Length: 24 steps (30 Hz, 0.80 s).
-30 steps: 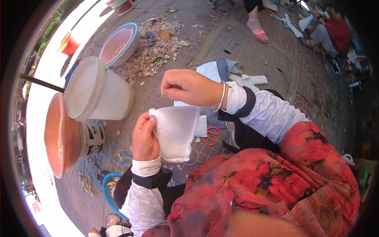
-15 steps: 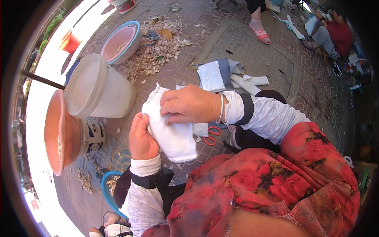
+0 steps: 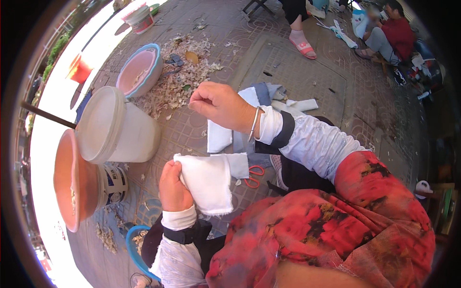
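My left hand [image 3: 174, 187] grips the top left corner of a white cloth piece [image 3: 206, 185] with frayed edges, thumb on top. My right hand [image 3: 218, 104] is raised above and away from that cloth, fingers pinched; whatever is between them is too small to make out. Beside the held cloth lie a grey scrap [image 3: 239, 165] and red-handled scissors [image 3: 255, 181]. More white and grey-blue cloth [image 3: 218, 137] lies beyond, partly behind my right hand.
A lidded white bucket [image 3: 132, 137], orange basin [image 3: 67, 177] and pink-blue basin [image 3: 134, 72] stand at left, near scattered dry peelings [image 3: 177, 81]. A blue basin [image 3: 137, 259] is by my left knee. A person's sandalled foot [image 3: 302, 45] and a seated person [image 3: 398, 38] are farther off.
My right hand has come off the cloth and moved up and left since half a second ago. The held cloth is turned flatter and sits a little lower in view.
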Tool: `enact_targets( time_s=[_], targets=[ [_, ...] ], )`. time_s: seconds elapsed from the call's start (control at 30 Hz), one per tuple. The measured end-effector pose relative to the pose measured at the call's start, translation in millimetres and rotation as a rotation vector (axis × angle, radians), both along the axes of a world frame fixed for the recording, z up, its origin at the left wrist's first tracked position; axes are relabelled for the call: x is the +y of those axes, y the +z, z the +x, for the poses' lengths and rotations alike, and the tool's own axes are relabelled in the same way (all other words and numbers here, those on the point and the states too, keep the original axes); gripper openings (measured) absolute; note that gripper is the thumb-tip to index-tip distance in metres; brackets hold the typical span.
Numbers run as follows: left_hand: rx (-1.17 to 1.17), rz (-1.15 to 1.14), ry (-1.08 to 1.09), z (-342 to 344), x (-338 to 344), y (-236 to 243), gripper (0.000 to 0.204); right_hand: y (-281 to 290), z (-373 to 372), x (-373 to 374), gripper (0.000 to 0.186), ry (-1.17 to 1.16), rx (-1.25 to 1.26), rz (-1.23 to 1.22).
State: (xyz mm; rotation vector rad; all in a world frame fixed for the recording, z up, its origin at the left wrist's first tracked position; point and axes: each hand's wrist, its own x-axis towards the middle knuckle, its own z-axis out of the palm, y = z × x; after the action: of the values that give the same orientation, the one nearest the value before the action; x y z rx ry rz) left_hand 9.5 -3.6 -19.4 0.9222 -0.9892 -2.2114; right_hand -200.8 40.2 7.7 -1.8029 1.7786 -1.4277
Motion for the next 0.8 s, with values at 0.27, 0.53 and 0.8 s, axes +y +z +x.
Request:
enact_targets(
  time_s=[0.27,0.53,0.8],
  targets=[
    [-0.015,0.013,-0.004,-1.6,14.0,5.3,0.01,-3.2,-47.5,-31.3,0.018,-0.33,0.077,-0.388],
    [-0.065,0.009,-0.06,-0.3,16.6,7.8,0.014,12.2,-52.3,-21.0,0.012,-0.385,-0.171,-0.125],
    [-0.093,-0.024,-0.062,-3.7,16.7,9.1,0.011,31.2,-18.0,-4.6,0.047,0.472,-0.692,0.075]
  ],
)
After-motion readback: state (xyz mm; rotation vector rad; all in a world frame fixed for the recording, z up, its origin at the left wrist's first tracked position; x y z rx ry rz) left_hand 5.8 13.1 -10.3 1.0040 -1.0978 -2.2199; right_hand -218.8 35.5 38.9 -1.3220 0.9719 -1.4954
